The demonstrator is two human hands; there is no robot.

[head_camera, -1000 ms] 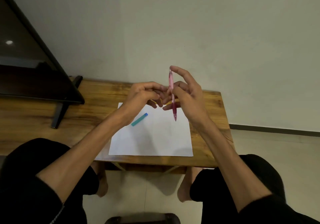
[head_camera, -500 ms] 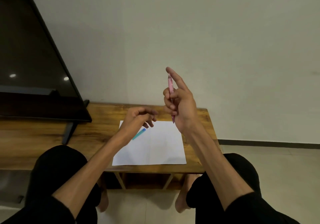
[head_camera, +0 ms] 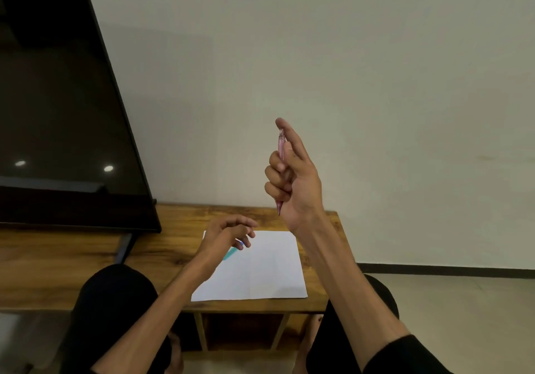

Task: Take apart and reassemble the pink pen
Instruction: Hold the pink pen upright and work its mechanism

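Observation:
My right hand is raised well above the table and grips the pink pen upright, tip pointing down, with my thumb lying over its top end. Only the pen's upper part and its tip show past my curled fingers. Lower down, my left hand hovers over the white sheet of paper, its fingers loosely curled and holding nothing. It partly covers a teal and blue pen piece lying on the sheet.
The paper lies on a low wooden table with open shelves underneath. A large dark TV screen on a black stand fills the left. My knees are at the table's front edge. A plain wall is behind.
My hands have separated: the right hand lifted the pink pen upward, and the left hand let go and dropped toward the paper. The camera tilted up.

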